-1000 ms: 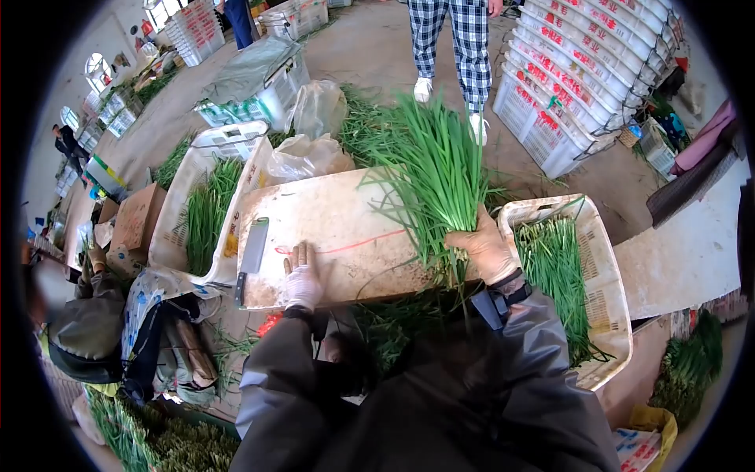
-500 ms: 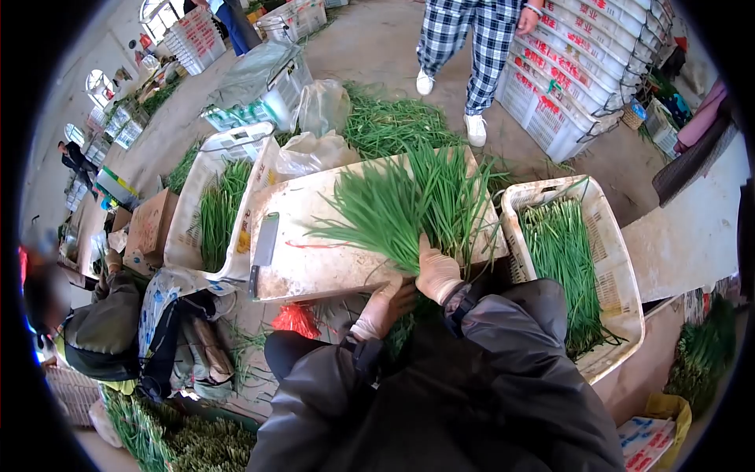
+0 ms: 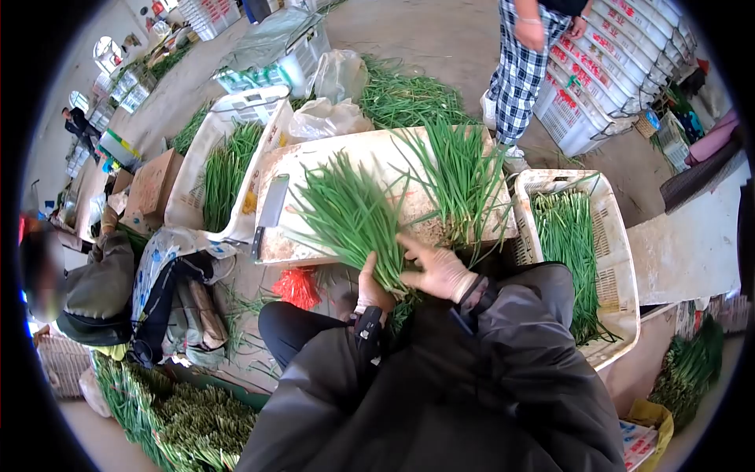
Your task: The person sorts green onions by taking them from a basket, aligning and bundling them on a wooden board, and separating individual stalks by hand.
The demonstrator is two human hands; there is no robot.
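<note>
A bunch of long green stalks (image 3: 346, 208) slants over the near edge of the white board (image 3: 307, 161). My left hand (image 3: 373, 289) wraps round its lower end from the left. On its right side, my right hand (image 3: 437, 270) has its fingers spread, with the fingertips at the stalks. A second bunch of green stalks (image 3: 462, 177) lies on the board's right part, touched by neither hand. At the board's left edge rests a knife (image 3: 274, 204) with a broad blade and a dark handle. Both hands wear pale gloves.
White crates with green stalks stand left (image 3: 179, 181) and right (image 3: 621, 259) of the board. Red string (image 3: 296, 288) hangs below its near edge. A person in checked trousers (image 3: 519, 75) stands beyond, near stacked crates (image 3: 598, 79). Another person (image 3: 98, 283) sits at the left.
The stalks were first held up in my right hand, then parted into two bunches. One stays on the board; the other is now at my left hand. My right hand's fingers have spread.
</note>
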